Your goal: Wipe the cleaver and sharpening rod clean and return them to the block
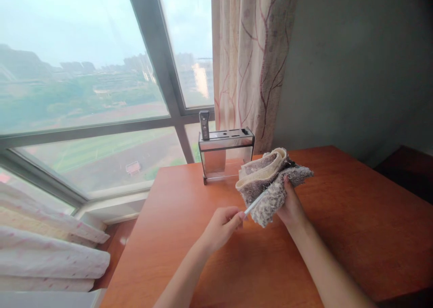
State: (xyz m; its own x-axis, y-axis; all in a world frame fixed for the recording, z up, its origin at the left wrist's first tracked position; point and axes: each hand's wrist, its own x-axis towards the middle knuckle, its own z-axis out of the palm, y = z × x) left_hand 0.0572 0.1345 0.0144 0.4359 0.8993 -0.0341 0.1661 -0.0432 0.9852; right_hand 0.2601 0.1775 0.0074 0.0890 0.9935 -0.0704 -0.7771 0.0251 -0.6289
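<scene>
My right hand point(291, 202) grips a thick folded cloth point(260, 177) from its right side, with the thumb laid over the top. The cloth is shaggy grey-white on one face and cream on the other, and it is held in the air above the wooden table point(182, 249). Between the thumb and fingers of my left hand point(226, 227) is the near end of a thin pale strip point(255, 203). Its far end runs against the cloth and into the fold, where its tip is hidden. I cannot tell whether the strip is stiff.
Behind the cloth, near the table's back edge, stands a clear box-like holder point(225, 157) with dark edges. A grey remote control point(204, 125) stands upright at its left end. A window point(101, 96) and a patterned curtain point(250, 64) are beyond, with a grey wall point(355, 64) at right.
</scene>
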